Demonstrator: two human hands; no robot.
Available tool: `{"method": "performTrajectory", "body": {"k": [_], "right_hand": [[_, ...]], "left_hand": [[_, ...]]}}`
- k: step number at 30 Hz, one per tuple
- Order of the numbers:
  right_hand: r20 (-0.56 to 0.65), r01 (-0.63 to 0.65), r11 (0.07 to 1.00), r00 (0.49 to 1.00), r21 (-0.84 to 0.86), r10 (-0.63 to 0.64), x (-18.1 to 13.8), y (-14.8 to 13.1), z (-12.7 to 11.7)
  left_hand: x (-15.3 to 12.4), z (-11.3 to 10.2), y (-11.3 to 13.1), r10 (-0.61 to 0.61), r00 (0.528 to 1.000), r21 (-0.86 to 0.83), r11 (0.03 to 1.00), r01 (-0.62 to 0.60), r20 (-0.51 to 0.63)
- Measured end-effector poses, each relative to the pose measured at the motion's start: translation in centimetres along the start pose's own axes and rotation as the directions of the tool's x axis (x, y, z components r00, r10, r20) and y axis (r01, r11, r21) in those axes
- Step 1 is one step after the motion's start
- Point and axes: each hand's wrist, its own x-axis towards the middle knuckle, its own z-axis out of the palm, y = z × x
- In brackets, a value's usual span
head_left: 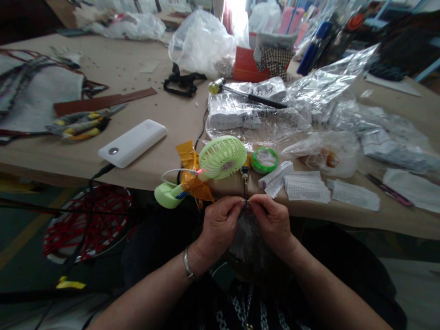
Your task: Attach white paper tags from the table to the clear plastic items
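Observation:
My left hand (220, 223) and my right hand (273, 221) meet just below the table's front edge, fingertips pinched together on a thin dark strap (245, 185) that runs up to a small dark fitting at the table edge. Both hands are closed in a pinch. Under the hands hangs a pale, fuzzy bundle (244, 238), blurred and partly hidden. A silver bangle sits on my left wrist. A green handheld fan (222, 157) wrapped with orange tape lies on the table edge just above my left hand.
On the table lie a white power bank (133, 142), pliers and scissors (82, 124), a small hammer (245, 94), a green tape roll (264, 160), white paper labels (305, 187) and several clear plastic bags (319, 91). A red wire basket (89, 220) sits on the floor at left.

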Motion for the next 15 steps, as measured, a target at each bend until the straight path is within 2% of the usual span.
{"method": "performTrajectory", "body": {"k": [4,10,13,15], "right_hand": [[0.010,0.001,1.000,1.000,-0.015,0.000,-0.3,0.2,0.0],[0.014,0.028,0.997,1.000,-0.078,-0.027,-1.7,-0.5,-1.3],[-0.001,0.213,0.944,0.975,-0.252,-0.220,-2.0,-1.0,-3.3],[-0.007,0.335,0.845,0.928,-0.417,-0.371,-1.6,-0.9,-4.6]], "left_hand": [[-0.5,0.0,0.0,0.004,1.000,-0.015,1.000,-0.003,0.012],[-1.2,-0.1,0.3,-0.083,0.996,-0.055,0.995,0.084,0.023],[-1.8,0.1,-0.4,-0.152,0.986,-0.047,0.987,0.155,0.067],[-2.3,0.4,-1.4,-0.198,0.971,-0.018,0.979,0.202,0.130]]}}
